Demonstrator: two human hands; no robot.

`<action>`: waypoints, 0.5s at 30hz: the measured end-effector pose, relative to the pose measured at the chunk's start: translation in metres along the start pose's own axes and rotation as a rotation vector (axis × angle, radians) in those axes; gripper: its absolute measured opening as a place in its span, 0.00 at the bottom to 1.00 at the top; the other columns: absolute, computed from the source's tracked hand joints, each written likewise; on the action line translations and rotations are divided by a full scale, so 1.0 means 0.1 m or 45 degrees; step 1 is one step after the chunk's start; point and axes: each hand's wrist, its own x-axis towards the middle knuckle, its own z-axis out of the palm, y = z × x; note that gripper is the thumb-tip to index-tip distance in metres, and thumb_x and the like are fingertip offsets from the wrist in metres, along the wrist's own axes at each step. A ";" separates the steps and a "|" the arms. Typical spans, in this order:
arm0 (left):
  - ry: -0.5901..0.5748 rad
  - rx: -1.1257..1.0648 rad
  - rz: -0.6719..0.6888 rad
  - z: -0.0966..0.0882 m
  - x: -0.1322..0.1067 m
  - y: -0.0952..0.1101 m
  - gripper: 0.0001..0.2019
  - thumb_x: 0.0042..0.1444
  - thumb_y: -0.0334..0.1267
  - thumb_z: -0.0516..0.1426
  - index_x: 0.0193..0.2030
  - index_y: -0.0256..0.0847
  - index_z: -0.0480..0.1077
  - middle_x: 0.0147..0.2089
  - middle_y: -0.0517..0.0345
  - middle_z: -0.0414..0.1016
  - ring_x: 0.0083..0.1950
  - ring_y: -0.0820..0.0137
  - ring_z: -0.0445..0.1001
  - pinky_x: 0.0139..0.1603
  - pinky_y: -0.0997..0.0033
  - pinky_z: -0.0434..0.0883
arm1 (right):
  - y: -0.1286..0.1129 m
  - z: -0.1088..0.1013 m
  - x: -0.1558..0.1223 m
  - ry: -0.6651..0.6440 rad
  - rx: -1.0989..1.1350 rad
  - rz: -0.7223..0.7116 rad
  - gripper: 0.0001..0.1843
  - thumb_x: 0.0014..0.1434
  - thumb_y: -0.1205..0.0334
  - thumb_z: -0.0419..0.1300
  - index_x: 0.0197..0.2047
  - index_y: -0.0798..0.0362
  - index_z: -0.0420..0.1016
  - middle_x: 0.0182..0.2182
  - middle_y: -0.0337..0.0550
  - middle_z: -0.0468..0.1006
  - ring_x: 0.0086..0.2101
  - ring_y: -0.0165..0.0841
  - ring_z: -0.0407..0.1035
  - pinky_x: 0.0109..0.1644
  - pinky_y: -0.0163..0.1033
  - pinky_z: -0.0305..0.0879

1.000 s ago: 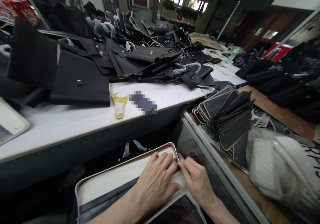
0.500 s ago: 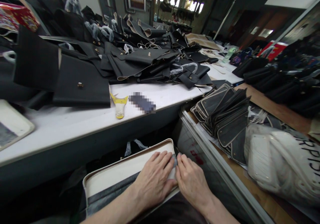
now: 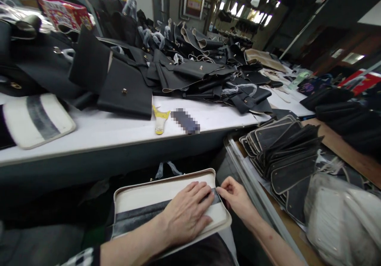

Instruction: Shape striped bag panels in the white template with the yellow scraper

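A bag [image 3: 143, 196] lies before me with its cream panel facing up, a dark grey band [image 3: 141, 214] across it and a raised rim around the edge. A plastic-wrapped handle [image 3: 168, 169] sticks out at its far side. My left hand [image 3: 190, 210] rests flat on the panel, fingers stretched across the band near its right end. At the right rim, where the band ends, my right hand [image 3: 236, 196] has thumb and forefinger closed on the bag's edge, other fingers curled. Its fingertips are partly hidden.
Black bags [image 3: 190, 71] are heaped on the white table [image 3: 125, 135]. Near its front edge lie a yellow-handled cutter [image 3: 161, 121] and a blurred-out dark object [image 3: 186, 121]. A cream panel [image 3: 47, 119] is at left. Stacked dark panels [image 3: 279, 151] and a plastic-wrapped bundle [image 3: 336, 214] are at right.
My right hand has moved slightly away from my left, its fingers now at the right rim. My left hand stays flat on the panel. The view has turned left.
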 end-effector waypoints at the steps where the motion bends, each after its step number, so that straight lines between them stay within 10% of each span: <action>1: 0.005 0.016 0.002 0.02 0.00 -0.01 0.26 0.66 0.50 0.48 0.66 0.39 0.57 0.66 0.50 0.62 0.69 0.60 0.56 0.72 0.59 0.48 | 0.01 -0.01 0.02 -0.052 0.028 0.040 0.19 0.56 0.45 0.61 0.32 0.51 0.61 0.22 0.30 0.63 0.19 0.25 0.56 0.21 0.31 0.51; 10: 0.009 0.015 0.010 0.12 0.06 -0.15 0.28 0.68 0.52 0.44 0.67 0.35 0.58 0.67 0.48 0.62 0.70 0.59 0.55 0.70 0.59 0.45 | -0.06 -0.12 0.11 -0.401 0.102 0.272 0.23 0.59 0.41 0.59 0.46 0.51 0.65 0.29 0.35 0.69 0.28 0.29 0.64 0.28 0.32 0.61; 15: -0.024 -0.054 0.000 0.06 0.10 -0.20 0.28 0.69 0.52 0.43 0.68 0.37 0.55 0.68 0.49 0.60 0.70 0.60 0.54 0.70 0.61 0.45 | -0.01 -0.12 0.22 -0.313 -0.032 0.268 0.25 0.53 0.38 0.63 0.42 0.51 0.72 0.42 0.48 0.77 0.46 0.42 0.71 0.49 0.42 0.70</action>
